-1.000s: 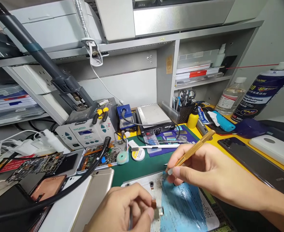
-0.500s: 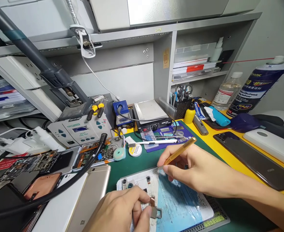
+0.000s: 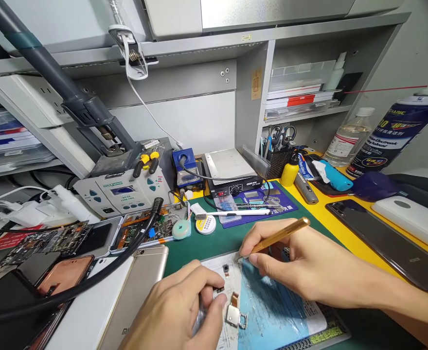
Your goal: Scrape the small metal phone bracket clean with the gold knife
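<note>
My right hand [image 3: 301,265] pinches a gold pen-shaped tool [image 3: 277,235] with its tip down on an opened phone [image 3: 268,306] covered by blue film, lying on the green mat [image 3: 199,245]. My left hand [image 3: 177,311] is closed with its fingers pinched on a slim metal tool [image 3: 199,316] at the phone's left edge. A small metal part on an orange flex strip [image 3: 236,313] lies on the phone just right of my left fingertips.
A gold phone back [image 3: 137,291] and dismantled boards [image 3: 46,243] lie to the left. A soldering station [image 3: 122,192], a hot plate [image 3: 230,170], a brush [image 3: 232,213] and a solder reel [image 3: 205,224] stand behind. A dark phone [image 3: 382,243], a spray can [image 3: 392,138] and a bottle [image 3: 347,141] are on the right.
The small metal part, held at my left fingertips before, now lies on the phone beside them. My right hand kept the gold tool's tip on the phone. The view shifted slightly.
</note>
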Tool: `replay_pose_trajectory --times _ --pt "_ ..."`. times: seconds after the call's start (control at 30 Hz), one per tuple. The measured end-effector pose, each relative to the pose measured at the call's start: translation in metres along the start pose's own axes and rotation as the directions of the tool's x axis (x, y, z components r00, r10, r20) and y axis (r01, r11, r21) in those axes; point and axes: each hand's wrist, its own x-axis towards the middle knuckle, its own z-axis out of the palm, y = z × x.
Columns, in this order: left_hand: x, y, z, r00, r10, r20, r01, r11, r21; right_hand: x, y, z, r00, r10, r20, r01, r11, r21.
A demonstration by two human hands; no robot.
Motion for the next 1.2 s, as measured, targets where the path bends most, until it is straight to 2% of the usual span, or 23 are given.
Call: replay_pose_trajectory --times 0.13,0.27,0.5,0.77,1.0,1.1,1.2 --pt "0.005 -0.001 0.001 1.000 0.018 -0.004 -0.018 0.995 0.099 0.006 0.005 -0.001 0.998 0.043 -0.055 -0.038 0.995 0.087" --pt "0.013 -0.003 0.005 0.995 0.081 0.059 -0.088 0.987 0.135 0.011 0.007 -0.004 0.998 0.059 -0.020 -0.054 0.981 0.185" --pt "0.021 0.004 0.008 0.965 0.181 0.188 -0.244 0.881 0.404 0.012 0.004 -0.009 0.998 0.036 -0.057 -0.024 0.982 0.189" --pt "0.029 0.012 -0.003 0.949 0.174 0.262 -0.282 0.840 0.463 0.011 0.007 -0.012 0.995 -0.013 -0.096 0.030 0.983 0.181" --pt "0.027 0.020 0.004 0.901 0.185 0.392 -0.387 0.751 0.535 0.009 0.010 -0.012 0.990 -0.075 -0.119 0.097 0.977 0.190" --pt "0.026 0.020 0.002 0.906 0.162 0.392 -0.361 0.781 0.510 0.009 0.010 -0.013 0.986 -0.089 -0.142 0.115 0.977 0.181" --pt "0.031 0.018 -0.004 0.934 0.119 0.336 -0.265 0.862 0.432 0.009 0.010 -0.014 0.984 -0.098 -0.151 0.124 0.977 0.172"
